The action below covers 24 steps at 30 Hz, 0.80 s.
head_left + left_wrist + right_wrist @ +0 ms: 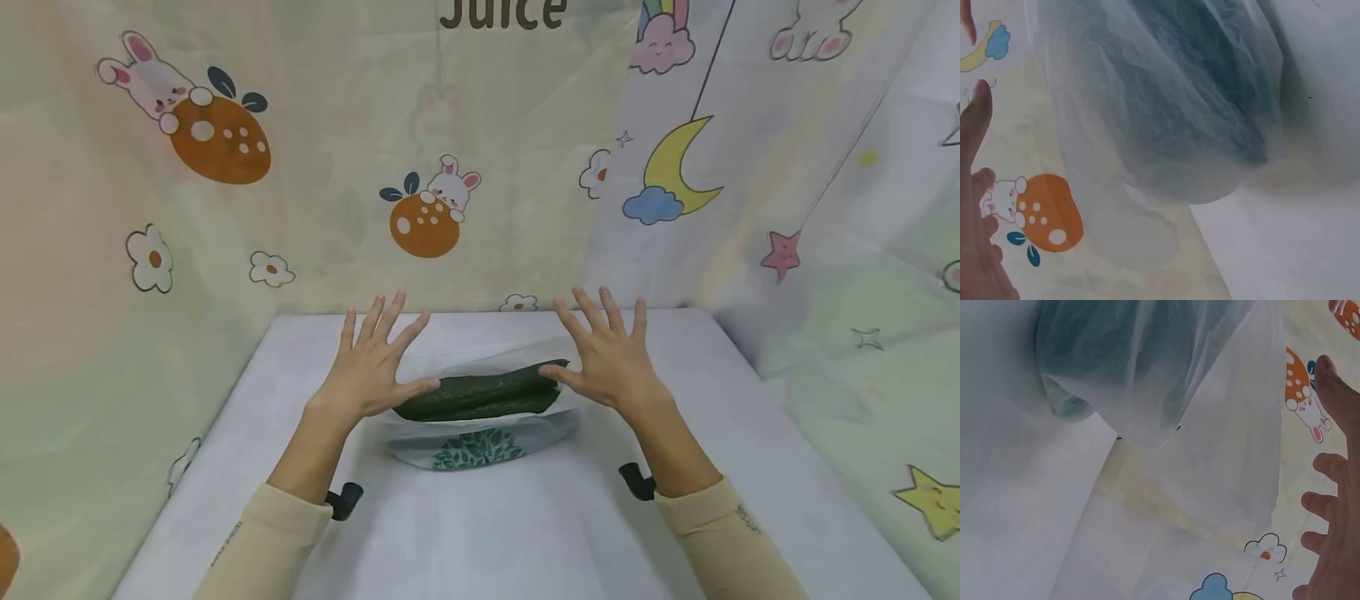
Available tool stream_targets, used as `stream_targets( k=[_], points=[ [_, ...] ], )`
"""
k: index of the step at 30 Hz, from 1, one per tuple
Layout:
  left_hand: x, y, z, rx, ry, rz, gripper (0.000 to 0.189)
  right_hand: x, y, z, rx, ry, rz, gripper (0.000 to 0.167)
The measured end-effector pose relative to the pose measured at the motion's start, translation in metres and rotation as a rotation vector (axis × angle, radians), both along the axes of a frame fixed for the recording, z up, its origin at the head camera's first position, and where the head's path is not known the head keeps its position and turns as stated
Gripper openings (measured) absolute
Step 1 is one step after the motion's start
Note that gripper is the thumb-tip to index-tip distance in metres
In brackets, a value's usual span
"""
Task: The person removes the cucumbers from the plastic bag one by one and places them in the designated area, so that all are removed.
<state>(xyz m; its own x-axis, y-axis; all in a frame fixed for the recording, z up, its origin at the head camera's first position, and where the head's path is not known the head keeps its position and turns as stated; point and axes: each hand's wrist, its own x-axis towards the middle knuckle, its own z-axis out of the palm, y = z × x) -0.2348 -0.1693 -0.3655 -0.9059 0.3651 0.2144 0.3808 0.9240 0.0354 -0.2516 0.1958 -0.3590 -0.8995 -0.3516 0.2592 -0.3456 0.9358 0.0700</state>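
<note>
Dark green cucumbers [480,395] lie side by side in a thin, translucent plastic bag [408,450] with a green leaf print on its front. The bag's mouth gapes upward around them. My left hand [363,371], fingers spread wide, is at the bag's left end. At the opposite end my right hand [613,367] is spread in the same way. Both thumbs overlap the cucumbers in the head view; contact cannot be told there. In the wrist views, the left hand [985,231] and right hand [1335,500] appear apart from the cloudy bag [1160,181].
A white table [480,533] bears the bag near its back edge. Behind and beside it hangs a pale curtain [330,183] printed with rabbits, oranges, a moon and stars. A dark wrist mount [347,501] sits on the left forearm, another [636,481] on the right.
</note>
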Motion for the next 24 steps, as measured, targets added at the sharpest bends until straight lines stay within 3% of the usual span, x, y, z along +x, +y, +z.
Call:
stream_targets(
  k=[14,24],
  points=[
    [0.008,-0.017,-0.018,0.054,0.062,-0.078,0.099,0.003,-0.007,-0.008,-0.046,-0.016,0.057,0.102],
    [0.016,-0.039,-0.026,0.125,0.086,-0.089,0.102,0.002,-0.012,-0.016,-0.062,0.004,0.090,0.099]
  ],
)
